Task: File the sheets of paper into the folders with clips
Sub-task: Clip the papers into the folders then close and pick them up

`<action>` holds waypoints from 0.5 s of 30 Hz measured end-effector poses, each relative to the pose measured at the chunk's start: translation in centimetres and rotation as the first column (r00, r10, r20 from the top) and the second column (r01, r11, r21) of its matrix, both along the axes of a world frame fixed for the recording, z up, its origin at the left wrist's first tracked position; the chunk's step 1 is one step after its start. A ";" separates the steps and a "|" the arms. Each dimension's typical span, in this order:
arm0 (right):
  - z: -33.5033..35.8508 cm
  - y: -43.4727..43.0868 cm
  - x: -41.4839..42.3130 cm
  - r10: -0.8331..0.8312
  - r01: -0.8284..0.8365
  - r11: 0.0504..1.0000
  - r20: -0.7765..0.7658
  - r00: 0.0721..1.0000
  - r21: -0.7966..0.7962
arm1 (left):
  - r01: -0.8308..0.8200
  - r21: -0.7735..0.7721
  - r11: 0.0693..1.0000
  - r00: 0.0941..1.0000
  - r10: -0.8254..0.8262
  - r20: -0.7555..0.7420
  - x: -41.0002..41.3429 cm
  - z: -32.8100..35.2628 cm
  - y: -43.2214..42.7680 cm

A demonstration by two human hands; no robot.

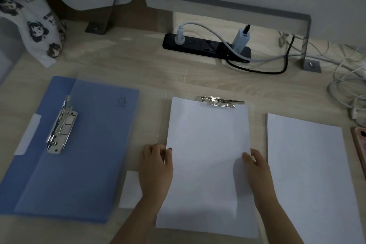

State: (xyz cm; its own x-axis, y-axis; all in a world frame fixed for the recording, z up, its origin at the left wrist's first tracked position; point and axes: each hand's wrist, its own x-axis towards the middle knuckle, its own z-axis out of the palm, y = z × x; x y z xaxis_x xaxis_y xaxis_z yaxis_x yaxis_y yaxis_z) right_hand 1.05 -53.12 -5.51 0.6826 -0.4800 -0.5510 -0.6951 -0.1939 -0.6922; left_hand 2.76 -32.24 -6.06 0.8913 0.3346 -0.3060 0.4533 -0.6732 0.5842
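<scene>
A white sheet of paper [208,154] lies in the middle of the desk on a clear folder, its top edge at a metal clip [219,102]. My left hand [156,168] holds the sheet's left edge, thumb on top. On the right edge my right hand [257,168] grips it the same way. An open blue folder [79,154] lies at the left, with a metal clip [61,127] and a translucent cover. A stack of white sheets [309,164] lies at the right.
A black power strip [206,46] with plugs and cables sits at the back. Tangled white cables [350,89] lie at the far right. A printed cloth bag [33,20] stands at the back left. A pink phone [360,144] lies at the right edge.
</scene>
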 end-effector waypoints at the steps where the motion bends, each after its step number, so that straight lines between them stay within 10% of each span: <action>1: -0.1 0.1 0.0 0.002 -0.002 1.000 0.000 1.000 -0.012 | -0.001 0.007 1.000 1.000 0.001 -0.001 0.1 -0.1 0.0; 15: -0.3 0.0 -0.2 0.011 -0.014 0.997 -0.046 0.999 -0.073 | 0.007 0.040 0.999 0.999 -0.009 0.037 0.5 -0.8 -0.2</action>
